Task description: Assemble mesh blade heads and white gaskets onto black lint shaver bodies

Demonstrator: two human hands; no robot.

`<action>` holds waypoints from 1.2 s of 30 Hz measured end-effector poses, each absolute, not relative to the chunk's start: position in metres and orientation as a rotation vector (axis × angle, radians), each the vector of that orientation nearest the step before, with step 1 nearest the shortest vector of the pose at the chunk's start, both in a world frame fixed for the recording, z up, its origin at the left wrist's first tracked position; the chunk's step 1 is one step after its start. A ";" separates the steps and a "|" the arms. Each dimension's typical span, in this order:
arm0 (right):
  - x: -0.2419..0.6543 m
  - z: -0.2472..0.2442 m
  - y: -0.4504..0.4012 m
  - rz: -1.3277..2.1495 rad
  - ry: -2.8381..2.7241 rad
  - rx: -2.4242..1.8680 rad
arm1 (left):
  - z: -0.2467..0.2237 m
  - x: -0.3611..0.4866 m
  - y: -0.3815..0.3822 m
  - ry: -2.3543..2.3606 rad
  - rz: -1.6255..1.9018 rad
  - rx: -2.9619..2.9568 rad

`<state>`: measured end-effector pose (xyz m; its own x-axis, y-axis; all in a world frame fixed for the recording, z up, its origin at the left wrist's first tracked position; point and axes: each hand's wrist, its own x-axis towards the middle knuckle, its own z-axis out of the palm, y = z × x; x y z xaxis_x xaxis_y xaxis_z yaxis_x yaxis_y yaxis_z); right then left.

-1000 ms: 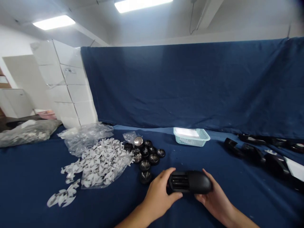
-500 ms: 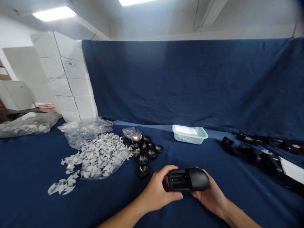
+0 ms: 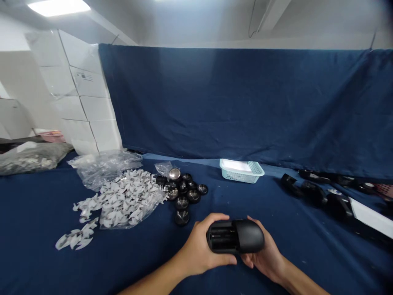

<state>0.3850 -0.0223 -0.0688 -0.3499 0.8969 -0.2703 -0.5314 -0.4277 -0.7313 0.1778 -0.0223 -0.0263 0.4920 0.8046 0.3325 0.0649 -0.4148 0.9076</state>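
Both hands hold a black oval plastic casing (image 3: 250, 236) in front of me, above the blue cloth. Its left part shows an open recessed compartment, and its right part is a smooth rounded cover. My left hand (image 3: 202, 246) wraps the left end, thumb along the near side and fingers over the far side. Around the right end my right hand (image 3: 265, 254) is closed, with its fingers partly hidden beneath. Beyond the left hand lies a group of round black caps (image 3: 182, 203), one with a silver perforated top (image 3: 175, 174).
A heap of grey-white plastic pieces (image 3: 129, 196) spills from a clear bag at left. A pale blue basket (image 3: 242, 176) holding something white stands at the back. Several black parts (image 3: 337, 205) and a white strip (image 3: 371, 217) lie at right. White boxes (image 3: 92, 82) are stacked behind.
The casing has moved left, deeper into my left hand's grip, and my right hand has moved left with it. The whole view has shifted slightly.
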 end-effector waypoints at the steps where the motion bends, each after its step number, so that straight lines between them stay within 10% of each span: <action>1: 0.385 -0.068 -0.022 1.889 -0.666 -0.817 | -0.027 0.179 -0.024 0.752 1.017 1.849; 36: 0.381 -0.062 -0.026 1.640 -0.970 -0.755 | -0.045 0.183 -0.011 0.826 1.285 3.237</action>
